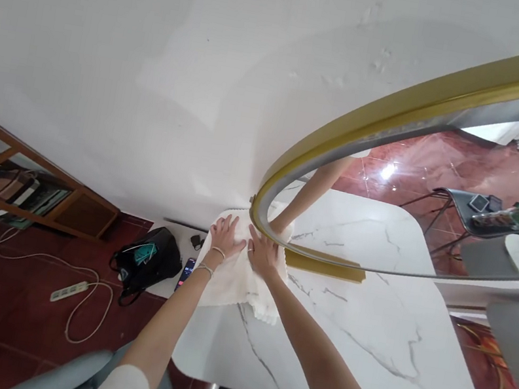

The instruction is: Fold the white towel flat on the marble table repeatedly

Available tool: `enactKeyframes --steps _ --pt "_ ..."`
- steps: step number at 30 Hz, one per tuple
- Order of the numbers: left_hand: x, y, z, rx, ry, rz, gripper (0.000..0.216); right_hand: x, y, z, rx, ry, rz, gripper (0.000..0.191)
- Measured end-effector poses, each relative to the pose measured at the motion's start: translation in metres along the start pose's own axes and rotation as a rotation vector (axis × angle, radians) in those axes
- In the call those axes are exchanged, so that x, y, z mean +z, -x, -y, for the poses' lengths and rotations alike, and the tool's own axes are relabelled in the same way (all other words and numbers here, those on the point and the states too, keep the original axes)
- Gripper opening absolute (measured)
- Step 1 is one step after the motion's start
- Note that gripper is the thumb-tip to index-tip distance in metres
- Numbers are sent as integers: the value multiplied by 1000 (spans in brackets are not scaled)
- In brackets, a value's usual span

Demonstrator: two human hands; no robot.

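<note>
A cream cloth (227,285) with a scalloped edge lies partly creased on the white marbled table (314,343), near the wall. My left hand (225,236) rests on the cloth's far part with its fingers spread. Just to its right, my right hand (262,253) also lies on the cloth, fingers spread and a ring showing on one finger. The thumbs of both hands point toward each other. Beside my right hand stands the gold-framed round mirror (328,140), which reflects my arm and hides part of the cloth's far right side.
A gold mirror base (327,267) sits on the table. Left of the cloth are a phone (186,270) and a black bag (148,262). On the red floor lie a power strip (69,291) and its cord. A wooden shelf (87,212) stands along the wall (112,63).
</note>
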State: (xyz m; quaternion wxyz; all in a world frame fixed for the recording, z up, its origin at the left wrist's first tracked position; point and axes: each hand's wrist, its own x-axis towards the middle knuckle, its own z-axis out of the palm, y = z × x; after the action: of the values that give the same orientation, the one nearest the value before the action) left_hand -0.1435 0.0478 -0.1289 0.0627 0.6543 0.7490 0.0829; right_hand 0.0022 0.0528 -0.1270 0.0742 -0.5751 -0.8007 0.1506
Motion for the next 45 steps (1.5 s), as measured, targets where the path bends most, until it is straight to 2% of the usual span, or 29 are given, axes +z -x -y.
enactKeyframes --steps 5,10,13,16,19,22,24,27,30,35,40,45 --pt "5 1 7 111 -1 -4 66 1 -5 -1 9 -36 27 53" --pt "12 26 11 129 29 -81 64 4 2 -4 -59 -29 36 51" --pt "11 53 14 148 32 -104 64 9 23 -5 -224 11 -34 50" --pt "9 94 19 171 22 -113 64 17 59 -8 -364 25 -93 51" --pt "11 136 23 159 21 -135 65 25 96 -12 -421 15 -98 51" --pt "14 154 22 81 39 -137 61 31 112 -12 -390 4 -110 49" --pt "15 145 17 -5 53 -124 53 33 106 -9 -304 -4 -139 46" --pt "17 108 9 -83 60 -125 50 31 79 -4 -167 -15 -195 44" --pt "18 64 2 -43 56 -131 55 27 44 -2 -122 1 -219 45" --pt "17 18 -1 -13 67 -77 59 21 4 -5 -42 3 -98 50" --pt "18 14 2 2 75 -103 59 19 -5 -4 -20 -12 -79 55" --pt "20 32 7 17 92 -126 56 19 12 0 -77 25 -89 54"
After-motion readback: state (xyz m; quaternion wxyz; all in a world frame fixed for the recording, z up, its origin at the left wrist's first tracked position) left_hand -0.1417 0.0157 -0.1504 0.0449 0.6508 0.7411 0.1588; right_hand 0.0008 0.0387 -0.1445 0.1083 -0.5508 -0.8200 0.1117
